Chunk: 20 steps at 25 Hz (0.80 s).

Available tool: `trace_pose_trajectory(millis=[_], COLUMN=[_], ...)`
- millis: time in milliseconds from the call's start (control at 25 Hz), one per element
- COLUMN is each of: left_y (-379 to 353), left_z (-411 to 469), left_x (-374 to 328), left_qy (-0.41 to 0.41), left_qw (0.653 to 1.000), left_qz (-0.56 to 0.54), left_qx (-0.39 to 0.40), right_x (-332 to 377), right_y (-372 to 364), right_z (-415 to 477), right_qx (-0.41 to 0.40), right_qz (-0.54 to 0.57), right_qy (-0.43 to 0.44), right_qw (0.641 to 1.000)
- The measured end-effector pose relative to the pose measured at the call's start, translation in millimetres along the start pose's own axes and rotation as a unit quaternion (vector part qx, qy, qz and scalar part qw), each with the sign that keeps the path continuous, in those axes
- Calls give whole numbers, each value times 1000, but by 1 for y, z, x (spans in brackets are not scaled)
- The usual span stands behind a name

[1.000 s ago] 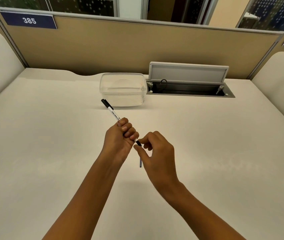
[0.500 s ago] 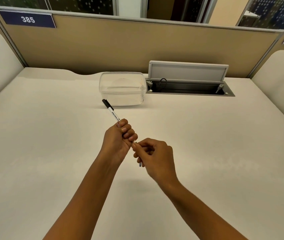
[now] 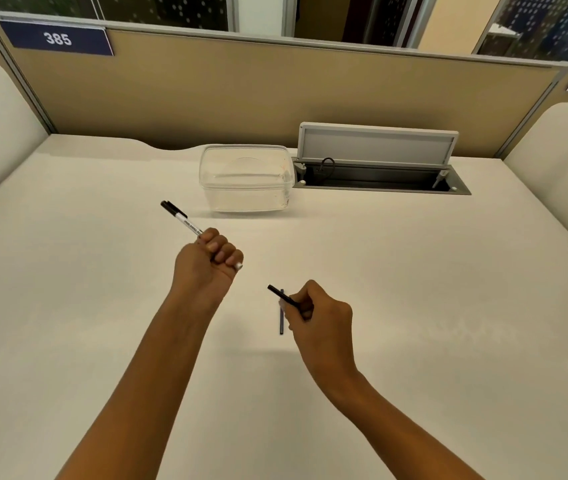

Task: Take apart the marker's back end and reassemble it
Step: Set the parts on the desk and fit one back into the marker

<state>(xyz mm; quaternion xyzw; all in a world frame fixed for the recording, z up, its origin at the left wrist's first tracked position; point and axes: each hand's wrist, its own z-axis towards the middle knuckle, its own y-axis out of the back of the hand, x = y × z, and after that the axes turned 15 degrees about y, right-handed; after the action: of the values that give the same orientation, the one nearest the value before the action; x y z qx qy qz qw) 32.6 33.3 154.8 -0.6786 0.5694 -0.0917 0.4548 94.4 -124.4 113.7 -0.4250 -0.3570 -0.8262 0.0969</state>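
Head view: our left hand (image 3: pixel 206 268) is fisted tight round the marker (image 3: pixel 185 221), grip fully closed on the barrel. Capped black end points up-left, away from us; the bare white back end (image 3: pixel 238 266) pokes out of the fist at lower right. Long axis runs diagonal, upper-left to lower-right. Our right hand (image 3: pixel 320 317) pinches a thin dark piece (image 3: pixel 281 295), looks like the pulled-out back-end part, its tip aimed up-left toward the open barrel end. A second thin dark rod (image 3: pixel 281 322) lies on the worktop (image 3: pixel 414 289) just beside the right fingers, axis roughly toward and away from us; can't tell whether it touches them. Hands are apart, barrel opening up-left of the right grip. We judge disassembly done; reinsertion needs the two axes lined up. Clear tub (image 3: pixel 246 178) sits well behind.
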Motion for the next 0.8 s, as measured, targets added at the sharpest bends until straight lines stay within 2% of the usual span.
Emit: trace_pose_trajectory(millis=[160, 400, 800], left_y=[12, 19, 25], left_z=[5, 5, 4], left_x=[5, 22, 36], left_qy=[25, 49, 68], left_qw=[1000, 999, 997], left_qz=[-5, -1, 14], left_qx=[-14, -14, -26], right_x=[-11, -25, -70], right_y=[9, 21, 26], right_z=[-3, -5, -11], right_qx=[-10, -80, -51], right_qz=[36, -3, -120], right_qy=[-51, -47, -105], right_qw=[998, 996, 986])
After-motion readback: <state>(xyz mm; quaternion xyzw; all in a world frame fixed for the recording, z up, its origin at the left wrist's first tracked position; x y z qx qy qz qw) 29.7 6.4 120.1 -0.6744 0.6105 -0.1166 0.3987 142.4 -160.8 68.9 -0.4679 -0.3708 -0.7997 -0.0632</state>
